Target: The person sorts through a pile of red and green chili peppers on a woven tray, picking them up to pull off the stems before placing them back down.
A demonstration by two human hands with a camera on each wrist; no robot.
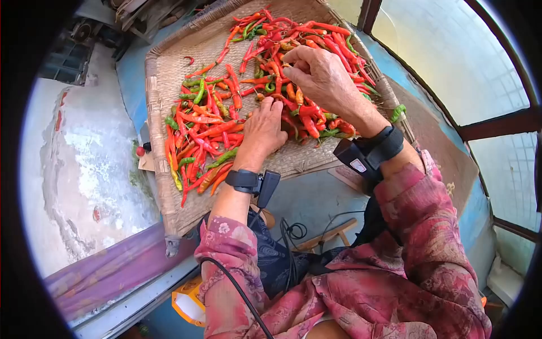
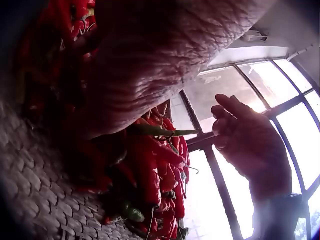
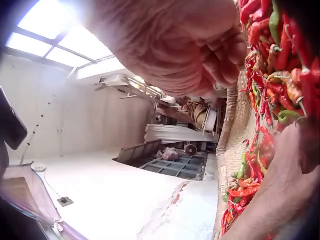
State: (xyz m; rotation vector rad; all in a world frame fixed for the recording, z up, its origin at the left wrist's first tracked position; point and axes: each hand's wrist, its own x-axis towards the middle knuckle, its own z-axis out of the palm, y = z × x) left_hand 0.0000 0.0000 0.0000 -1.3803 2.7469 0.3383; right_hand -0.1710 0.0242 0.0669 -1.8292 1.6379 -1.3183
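Red, orange and green chili peppers (image 1: pixel 217 129) lie heaped in a shallow woven tray (image 1: pixel 164 68). In the head view my left hand (image 1: pixel 264 129) reaches down among them near the tray's front, its fingertips right at the peppers. I cannot tell whether those fingertips pinch one. A green pepper (image 2: pixel 150 130) sticks out beside this hand in the left wrist view. My right hand (image 1: pixel 324 79) is raised over the right-hand heap, its fingers loosely bent. Nothing shows between them in the left wrist view, where the right hand (image 2: pixel 252 145) stands out against the windows.
Framed windows (image 1: pixel 451 56) line the right side. At left are a pale, peeling wall (image 1: pixel 101 158) and a purple cloth (image 1: pixel 124 265). Black cables (image 1: pixel 293 231) hang near a wooden stool (image 1: pixel 333 234) below the tray. An orange-and-white object (image 1: pixel 189 302) stands at lower left.
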